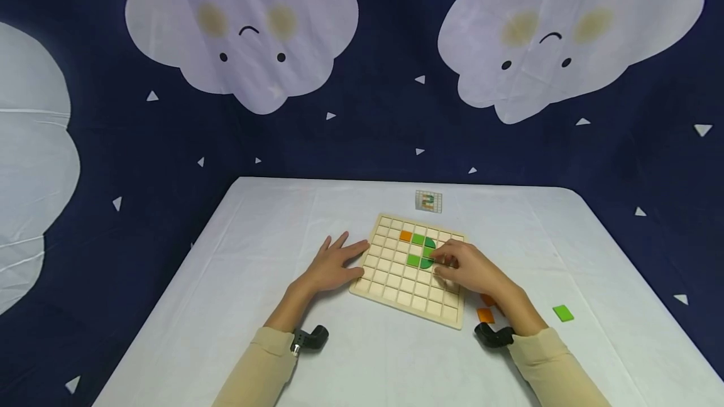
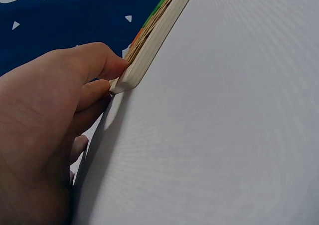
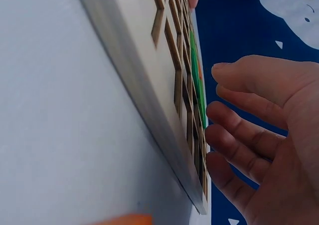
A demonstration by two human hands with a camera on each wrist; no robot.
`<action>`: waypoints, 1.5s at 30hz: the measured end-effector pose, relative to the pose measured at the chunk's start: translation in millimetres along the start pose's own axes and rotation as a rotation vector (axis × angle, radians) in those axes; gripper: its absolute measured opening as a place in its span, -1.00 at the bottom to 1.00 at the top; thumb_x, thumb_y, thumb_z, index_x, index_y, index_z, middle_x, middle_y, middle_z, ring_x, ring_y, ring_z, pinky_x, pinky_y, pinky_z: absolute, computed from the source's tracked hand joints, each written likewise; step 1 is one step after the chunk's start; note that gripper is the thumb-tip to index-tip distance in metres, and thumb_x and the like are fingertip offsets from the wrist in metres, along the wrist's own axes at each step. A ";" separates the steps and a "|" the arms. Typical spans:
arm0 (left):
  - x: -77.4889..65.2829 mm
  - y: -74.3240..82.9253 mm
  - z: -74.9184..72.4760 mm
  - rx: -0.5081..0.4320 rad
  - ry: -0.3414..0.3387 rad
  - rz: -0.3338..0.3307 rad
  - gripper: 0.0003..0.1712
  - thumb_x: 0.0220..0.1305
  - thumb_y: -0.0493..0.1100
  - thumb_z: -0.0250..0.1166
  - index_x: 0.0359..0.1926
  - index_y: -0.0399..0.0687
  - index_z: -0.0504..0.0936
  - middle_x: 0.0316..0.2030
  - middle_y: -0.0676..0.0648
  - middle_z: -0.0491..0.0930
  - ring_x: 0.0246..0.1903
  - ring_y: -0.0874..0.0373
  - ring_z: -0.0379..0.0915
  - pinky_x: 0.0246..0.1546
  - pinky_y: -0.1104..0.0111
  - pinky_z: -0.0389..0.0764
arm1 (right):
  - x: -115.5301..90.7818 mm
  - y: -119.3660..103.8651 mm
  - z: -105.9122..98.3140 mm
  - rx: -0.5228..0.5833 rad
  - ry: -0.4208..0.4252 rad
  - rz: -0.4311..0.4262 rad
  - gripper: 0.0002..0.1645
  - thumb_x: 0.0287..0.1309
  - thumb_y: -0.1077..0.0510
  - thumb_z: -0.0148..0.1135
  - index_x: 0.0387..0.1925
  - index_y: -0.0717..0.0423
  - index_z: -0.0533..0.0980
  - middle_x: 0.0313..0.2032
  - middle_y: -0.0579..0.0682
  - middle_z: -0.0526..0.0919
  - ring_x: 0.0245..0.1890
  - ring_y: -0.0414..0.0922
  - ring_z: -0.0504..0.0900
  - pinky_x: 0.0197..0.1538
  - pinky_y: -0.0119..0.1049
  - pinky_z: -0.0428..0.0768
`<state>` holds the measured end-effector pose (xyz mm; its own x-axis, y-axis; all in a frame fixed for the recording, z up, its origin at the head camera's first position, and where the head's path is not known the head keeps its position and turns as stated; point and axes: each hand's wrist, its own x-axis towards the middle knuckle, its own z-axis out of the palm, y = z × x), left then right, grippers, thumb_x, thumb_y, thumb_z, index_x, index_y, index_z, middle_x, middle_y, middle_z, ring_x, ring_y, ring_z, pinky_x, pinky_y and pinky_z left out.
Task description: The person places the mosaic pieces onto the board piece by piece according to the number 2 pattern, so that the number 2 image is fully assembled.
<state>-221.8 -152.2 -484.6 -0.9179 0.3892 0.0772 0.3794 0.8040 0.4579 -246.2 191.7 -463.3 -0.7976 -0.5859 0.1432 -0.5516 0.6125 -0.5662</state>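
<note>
A wooden grid board (image 1: 396,294) lies slightly turned on the white table. Set in its cells are an orange square tile (image 1: 405,236), several light green square tiles (image 1: 418,238) and dark green curved tiles (image 1: 427,263). At the board's left edge rests my left hand (image 1: 330,265), fingers spread, with the thumb and a fingertip touching the rim. My right hand (image 1: 472,265) is over the board's right part, its fingertips close to the green tiles. In the right wrist view its fingers (image 3: 232,120) are loosely bent and apart, with nothing visible between them.
Behind the board lies a small card (image 1: 428,201) printed with a grid pattern. Orange tiles (image 1: 485,315) lie near the board's right front corner, partly under my right forearm. Farther right is a loose light green tile (image 1: 563,313).
</note>
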 end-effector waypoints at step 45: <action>1.7 -1.6 2.3 -0.003 0.012 0.004 -0.29 0.23 0.16 0.19 0.40 0.21 0.32 0.34 0.21 0.27 0.44 0.03 -0.18 0.39 0.04 -0.36 | -75.9 36.4 -37.5 -0.003 0.086 0.206 -0.64 0.03 0.21 0.41 -0.07 0.08 0.62 -0.30 -0.09 0.57 -0.44 -0.14 0.48 -0.46 -0.35 0.54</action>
<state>-223.7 -151.8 -487.3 -0.9176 0.3874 0.0894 0.3829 0.8008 0.4606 -214.9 278.3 -464.3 -0.9114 -0.4009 0.0931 -0.3751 0.7162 -0.5885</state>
